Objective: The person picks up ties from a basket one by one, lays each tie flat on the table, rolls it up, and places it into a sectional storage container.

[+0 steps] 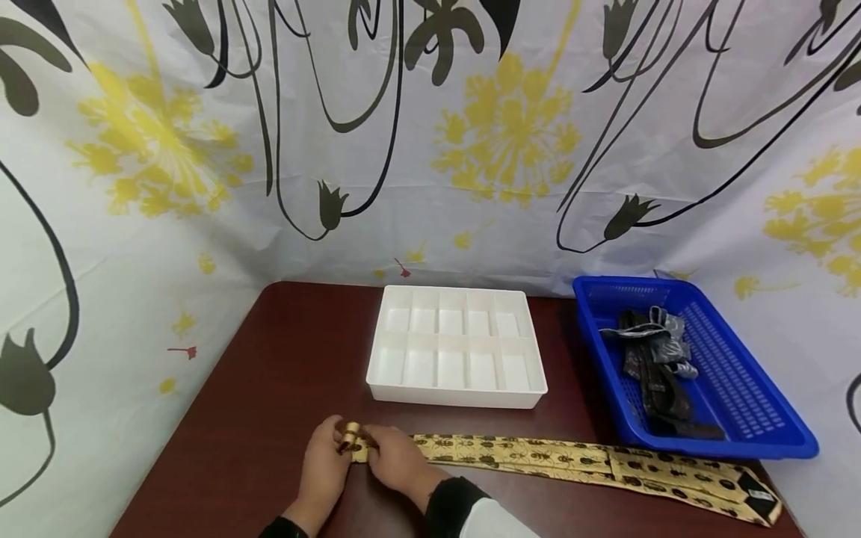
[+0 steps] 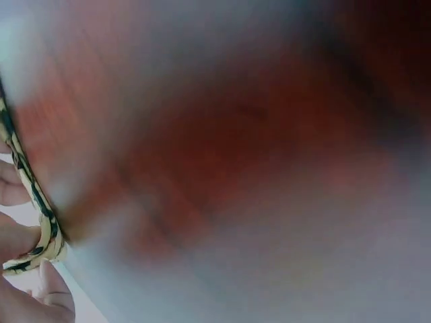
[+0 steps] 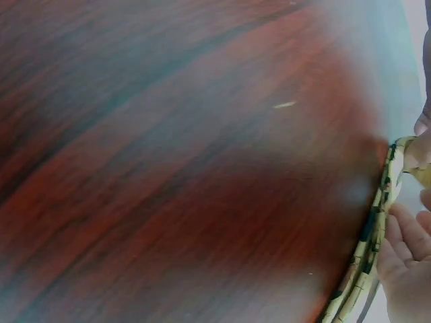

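Note:
A yellow necktie (image 1: 518, 451) printed with dark insects lies lengthwise along the front of the table. At its left end the fabric curls up into a small roll, and my left hand (image 1: 321, 459) pinches this with curled fingers. My right hand (image 1: 398, 462) grips the tie just right of the roll, thumb and fingers at its edges. The left wrist view catches the bent tie edge (image 2: 42, 202) between fingertips at the far left. In the right wrist view, layered tie fabric (image 3: 367, 249) runs beside the right hand's fingers (image 3: 404, 235).
Behind the tie stands a white divided tray (image 1: 457, 400) with two rows of compartments. A blue plastic basket (image 1: 747, 359) at the right holds dark, rolled or folded strips (image 1: 655, 373). The tie's wide end (image 1: 756, 493) reaches the table's right edge. Patterned cloth (image 1: 417, 164) hangs around the table.

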Available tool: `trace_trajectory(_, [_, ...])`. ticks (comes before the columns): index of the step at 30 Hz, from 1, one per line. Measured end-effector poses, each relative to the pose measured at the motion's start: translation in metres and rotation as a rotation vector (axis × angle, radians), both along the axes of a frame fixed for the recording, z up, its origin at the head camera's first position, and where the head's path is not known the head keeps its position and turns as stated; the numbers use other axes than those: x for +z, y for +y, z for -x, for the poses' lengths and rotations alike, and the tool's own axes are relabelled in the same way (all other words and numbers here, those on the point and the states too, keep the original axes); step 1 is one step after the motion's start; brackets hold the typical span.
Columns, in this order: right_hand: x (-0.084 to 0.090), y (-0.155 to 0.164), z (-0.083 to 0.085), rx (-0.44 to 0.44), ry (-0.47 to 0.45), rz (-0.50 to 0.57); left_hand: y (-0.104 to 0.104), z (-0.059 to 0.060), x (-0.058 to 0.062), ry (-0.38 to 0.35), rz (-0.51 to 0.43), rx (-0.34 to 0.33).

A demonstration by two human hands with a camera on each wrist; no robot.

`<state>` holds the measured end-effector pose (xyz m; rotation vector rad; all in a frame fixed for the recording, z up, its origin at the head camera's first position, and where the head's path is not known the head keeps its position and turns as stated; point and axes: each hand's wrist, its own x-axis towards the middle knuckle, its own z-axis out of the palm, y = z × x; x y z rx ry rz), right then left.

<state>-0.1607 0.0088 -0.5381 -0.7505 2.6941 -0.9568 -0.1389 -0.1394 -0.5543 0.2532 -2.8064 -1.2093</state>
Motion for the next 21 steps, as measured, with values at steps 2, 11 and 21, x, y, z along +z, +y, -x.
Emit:
trace_trajectory(2, [0.0, -0.001, 0.001, -0.072, -0.095, 0.08, 0.004, 0.0, 0.0, 0.039, 0.083, -0.048])
trace_trajectory(11, [0.001, 0.001, 0.003, -0.209, -0.196, 0.207, 0.016, 0.002, -0.001, 0.095, 0.28, -0.179])
trace_trajectory(21, [-0.001, 0.003, 0.001, -0.199, -0.097, 0.197, 0.014, -0.008, 0.006, 0.071, 0.328, -0.264])
